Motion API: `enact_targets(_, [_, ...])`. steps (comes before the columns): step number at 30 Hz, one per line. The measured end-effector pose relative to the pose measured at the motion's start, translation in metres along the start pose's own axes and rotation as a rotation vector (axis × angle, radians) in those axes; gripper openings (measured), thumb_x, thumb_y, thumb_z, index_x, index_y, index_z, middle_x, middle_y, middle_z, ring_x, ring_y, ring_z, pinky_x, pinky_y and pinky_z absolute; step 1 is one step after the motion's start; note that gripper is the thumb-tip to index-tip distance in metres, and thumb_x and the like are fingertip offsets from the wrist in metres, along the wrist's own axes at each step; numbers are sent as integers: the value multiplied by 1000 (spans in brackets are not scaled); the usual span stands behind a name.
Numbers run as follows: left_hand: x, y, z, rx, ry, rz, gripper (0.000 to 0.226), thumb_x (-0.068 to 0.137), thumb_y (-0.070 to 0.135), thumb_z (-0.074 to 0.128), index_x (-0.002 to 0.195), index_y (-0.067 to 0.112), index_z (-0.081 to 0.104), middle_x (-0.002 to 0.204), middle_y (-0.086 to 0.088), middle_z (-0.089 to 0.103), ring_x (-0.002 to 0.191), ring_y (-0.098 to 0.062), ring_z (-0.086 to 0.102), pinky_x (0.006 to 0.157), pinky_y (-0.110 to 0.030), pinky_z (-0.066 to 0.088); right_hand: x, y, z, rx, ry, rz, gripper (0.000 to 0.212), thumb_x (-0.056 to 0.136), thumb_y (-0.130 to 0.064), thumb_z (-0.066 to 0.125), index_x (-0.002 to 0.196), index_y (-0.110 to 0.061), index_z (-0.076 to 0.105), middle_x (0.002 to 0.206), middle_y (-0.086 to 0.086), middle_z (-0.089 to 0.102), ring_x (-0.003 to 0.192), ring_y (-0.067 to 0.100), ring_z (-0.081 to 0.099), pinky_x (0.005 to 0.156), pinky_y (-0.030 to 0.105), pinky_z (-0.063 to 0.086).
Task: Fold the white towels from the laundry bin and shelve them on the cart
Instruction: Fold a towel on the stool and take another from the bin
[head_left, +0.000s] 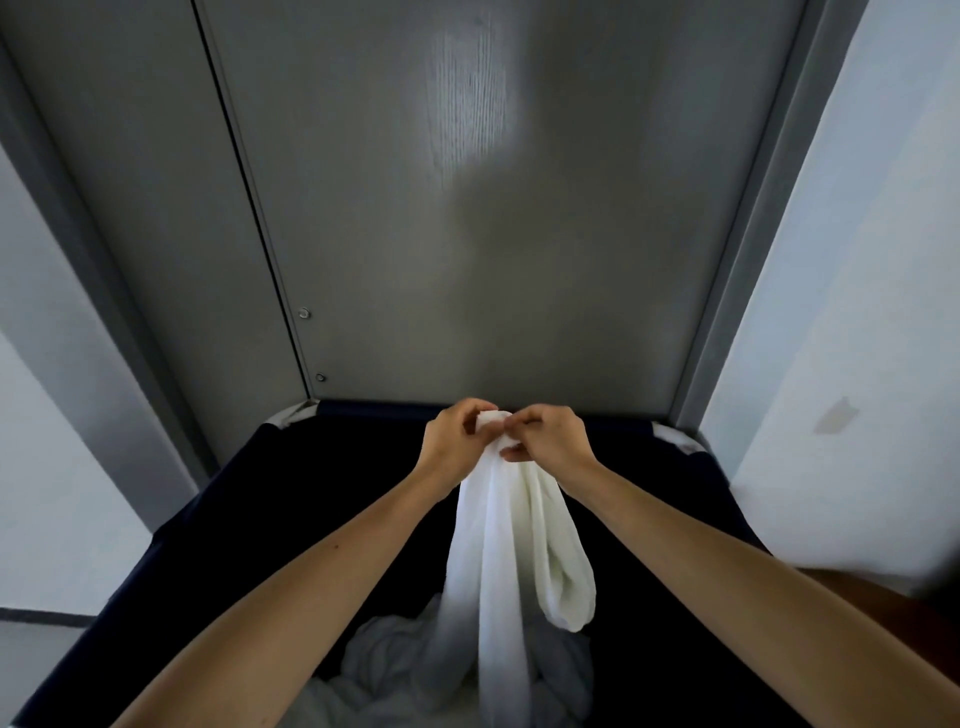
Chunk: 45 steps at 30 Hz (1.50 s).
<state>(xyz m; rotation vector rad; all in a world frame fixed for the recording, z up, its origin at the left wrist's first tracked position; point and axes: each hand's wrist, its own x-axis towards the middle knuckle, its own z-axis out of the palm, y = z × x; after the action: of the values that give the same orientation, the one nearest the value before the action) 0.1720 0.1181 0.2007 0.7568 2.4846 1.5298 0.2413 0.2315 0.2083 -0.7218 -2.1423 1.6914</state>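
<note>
Crumpled white towels (374, 670) lie in the dark navy fabric laundry bin (234, 519); a long white terry towel (498, 545) hangs bunched above them. The left hand (457, 441) and right hand (550, 441) are close together, each grip pinching its top edge. A slack pinch could drop it back into the pile.

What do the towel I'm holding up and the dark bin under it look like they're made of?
Towel: soft white cloth, probably cotton terry. It looks matte and faintly ribbed, and it hangs in limp folds.
Bin: dark navy fabric, matte with no shine. The wall looks like cloth, though the dim light leaves that open.
</note>
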Motion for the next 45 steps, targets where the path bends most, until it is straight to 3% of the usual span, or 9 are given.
enact_targets(7, [-15,0,7,27,-78,49,40,73,32,80,109,22,67,93,10,69,87,-3,63,76,-8,46,2,8,-3,-110,73,6,8,87,-15,63,87,-11,70,87,2,67,79,14,65,64,18,52])
enact_targets(13, [-14,-3,18,113,-60,55,36,89,29,61,123,18,60,91,3,66,79,-8,57,59,-1,39,-2,4,1,-154,66,-41,13,84,-11,58,84,-8,71,81,4,68,72,20,69,71,27,58])
enact_targets(21, [-14,-2,18,269,-120,241,34,91,21,60,123,9,58,100,-11,70,92,-26,64,81,-30,49,-1,4,-4,-166,23,-24,15,85,-11,52,91,-8,66,86,5,68,73,15,68,67,24,58])
enact_targets(25, [-14,-2,15,220,-112,200,28,94,14,52,120,9,61,92,-6,67,80,-17,61,65,-8,43,0,1,-6,-137,-71,11,15,89,-17,53,91,-9,66,81,3,70,67,14,70,68,22,56])
enact_targets(29, [-7,-3,10,162,-11,129,24,90,15,54,111,14,67,97,-4,69,86,-16,60,61,-7,34,2,9,-18,13,-221,-11,15,91,-12,53,90,-16,67,79,6,70,75,16,68,70,25,56])
enact_targets(34, [1,16,9,2,68,130,22,90,17,57,108,17,69,83,-9,68,70,-10,60,57,-8,34,3,35,-32,-288,-107,-29,8,84,-21,62,79,-24,68,76,-8,69,79,10,65,74,23,52])
enact_targets(37, [11,30,6,-122,96,156,18,90,19,58,105,19,69,66,12,58,56,5,51,58,-8,36,4,38,-38,-338,-108,-63,16,88,-29,61,99,-22,70,92,-10,66,90,7,60,72,14,40])
enact_targets(40, [20,42,-1,-264,149,153,12,90,19,60,95,26,69,70,7,59,58,2,48,62,-16,39,3,36,-44,-350,-65,-167,30,85,-37,66,109,-19,65,103,-12,59,102,7,54,79,13,36])
enact_targets(45, [25,67,-13,-591,228,129,12,89,12,61,88,21,67,75,8,62,66,-2,55,68,-17,45,8,42,-58,-965,-28,-264,41,84,-45,61,110,-14,64,113,-1,56,122,19,35,100,28,31])
